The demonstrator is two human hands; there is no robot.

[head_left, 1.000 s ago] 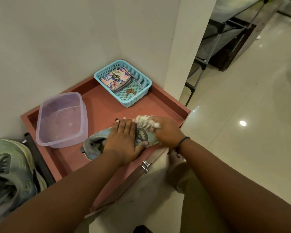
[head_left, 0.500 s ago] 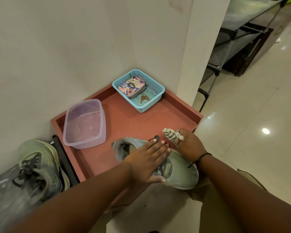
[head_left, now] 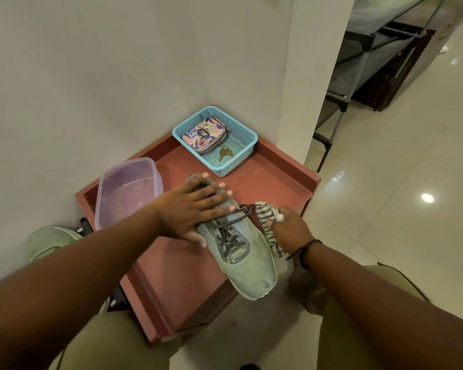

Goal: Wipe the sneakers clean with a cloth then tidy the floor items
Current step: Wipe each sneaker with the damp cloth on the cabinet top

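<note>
A pale green sneaker [head_left: 247,263] with grey laces lies over the front right part of the red-brown tray [head_left: 284,169], its toe pointing toward me past the tray's edge. My left hand [head_left: 195,209] presses flat on the sneaker's heel and collar, fingers spread. My right hand [head_left: 288,227] grips a grey-and-white striped cloth [head_left: 265,217] against the sneaker's right side. A second green sneaker [head_left: 51,241] sits on the floor to the left, partly hidden by my left arm.
A clear plastic tub [head_left: 129,188] stands at the tray's left. A blue basket [head_left: 241,140] in the far corner holds a floral pouch [head_left: 203,134] and keys [head_left: 225,154]. White walls enclose the tray; a dark metal rack [head_left: 372,76] stands at right on glossy tile floor.
The sneaker has turned so its toe points toward me and overhangs the tray's front. My left hand shifted up to the heel; my right hand with the cloth moved along the sneaker's right side.
</note>
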